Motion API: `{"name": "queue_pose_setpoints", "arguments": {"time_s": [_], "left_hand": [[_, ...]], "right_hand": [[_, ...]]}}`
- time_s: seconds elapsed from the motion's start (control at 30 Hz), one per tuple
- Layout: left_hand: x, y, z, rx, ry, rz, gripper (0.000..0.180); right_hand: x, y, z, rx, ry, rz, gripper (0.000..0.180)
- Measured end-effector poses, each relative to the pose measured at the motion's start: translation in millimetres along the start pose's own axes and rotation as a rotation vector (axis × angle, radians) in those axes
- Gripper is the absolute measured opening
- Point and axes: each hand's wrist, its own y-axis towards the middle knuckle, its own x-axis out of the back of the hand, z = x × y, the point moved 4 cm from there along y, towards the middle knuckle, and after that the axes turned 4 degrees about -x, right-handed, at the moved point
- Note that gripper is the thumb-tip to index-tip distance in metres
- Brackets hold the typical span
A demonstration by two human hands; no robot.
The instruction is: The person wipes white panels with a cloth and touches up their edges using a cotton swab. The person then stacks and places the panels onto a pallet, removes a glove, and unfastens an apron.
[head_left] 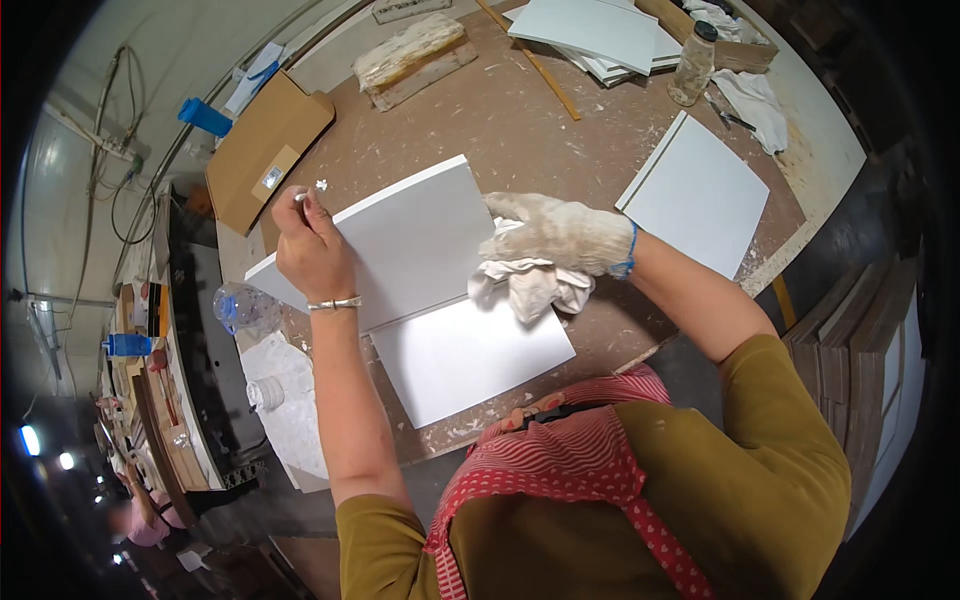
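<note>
A white panel point(420, 240) on the counter point(520, 130) is steadied by the gloved right hand point(555, 232), clutching a rag point(530, 285); the left hand point(312, 245) pinches what seems a small tool. The panel's edge could be chipped if the pinch slips.

The left hand point(312, 245), bare with a thin bracelet at the wrist, pinches a small white piece at the far left corner of a white panel point(415, 240) that lies on the dusty brown surface point(520, 120). The right hand point(560, 235), in a worn white glove, presses a crumpled white cloth point(530, 285) against the panel's right edge. A second white panel point(465, 355) lies just beside it, nearer the person. Another white panel point(700, 195) lies apart to the right, a clear plastic bottle point(693, 62) beyond it.
</note>
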Motion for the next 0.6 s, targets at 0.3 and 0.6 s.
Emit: {"name": "queue_pose_setpoints", "arguments": {"time_s": [0.3,0.6], "left_hand": [[59.2,-78.5,-18.7,-0.005,-0.479,-0.074,0.010],[111.7,-134.8,-3.5,0.666,-0.541,-0.196,0.010]], "right_hand": [[-29.1,-17.9,-20.0,0.130,0.384,-0.188,0.032],[-69.7,-44.6,-61.6,-0.089,0.457,-0.067,0.030]]}}
